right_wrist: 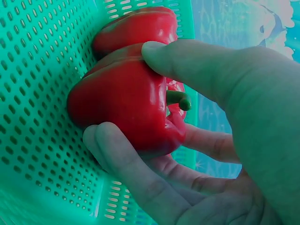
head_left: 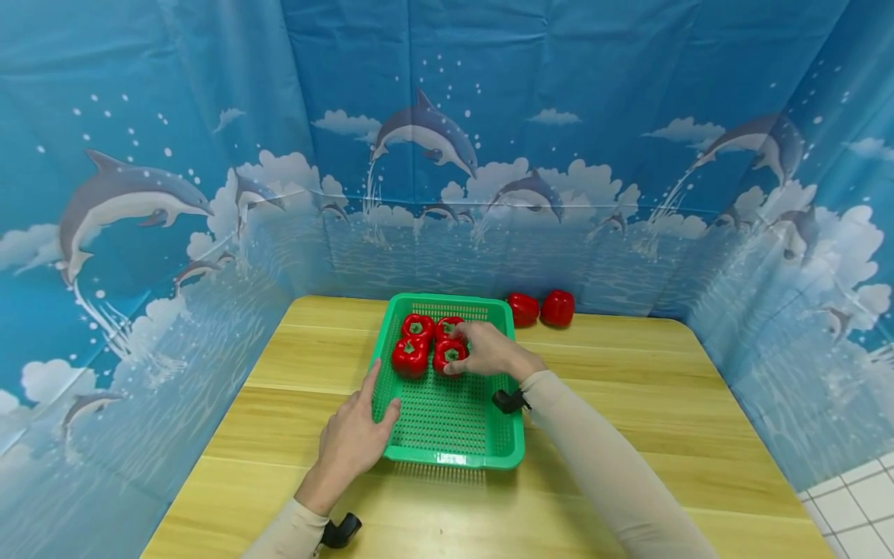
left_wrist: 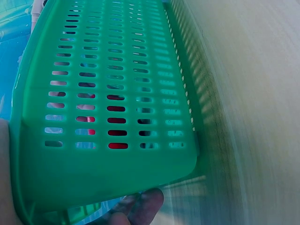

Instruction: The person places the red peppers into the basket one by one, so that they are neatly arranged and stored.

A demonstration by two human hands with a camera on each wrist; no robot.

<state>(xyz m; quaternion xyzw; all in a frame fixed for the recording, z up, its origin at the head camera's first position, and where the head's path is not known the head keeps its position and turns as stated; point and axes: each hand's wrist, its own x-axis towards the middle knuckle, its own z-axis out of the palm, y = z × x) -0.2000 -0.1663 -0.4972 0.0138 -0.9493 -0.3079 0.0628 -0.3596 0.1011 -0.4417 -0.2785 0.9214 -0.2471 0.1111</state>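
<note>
Several red bell peppers (head_left: 409, 357) stand stem-up in a green plastic basket (head_left: 454, 419). My right hand (head_left: 489, 349) reaches over the basket's right side and holds the front right bell pepper (head_left: 448, 355). The right wrist view shows thumb and fingers spread around this pepper (right_wrist: 117, 101), its green stem facing the palm. Another red pepper (right_wrist: 136, 30) sits just behind it. At the basket's left rim, my left hand (head_left: 355, 435) grips the edge, thumb toward the inside. Some of its fingertips (left_wrist: 147, 206) show beneath the basket's edge in the left wrist view.
Two more red bell peppers, one beside the basket (head_left: 522, 309) and one farther right (head_left: 558, 308), rest at the table's back edge. The wooden table (head_left: 628, 404) backs onto a blue dolphin-print curtain (head_left: 447, 248), which also hangs along both sides.
</note>
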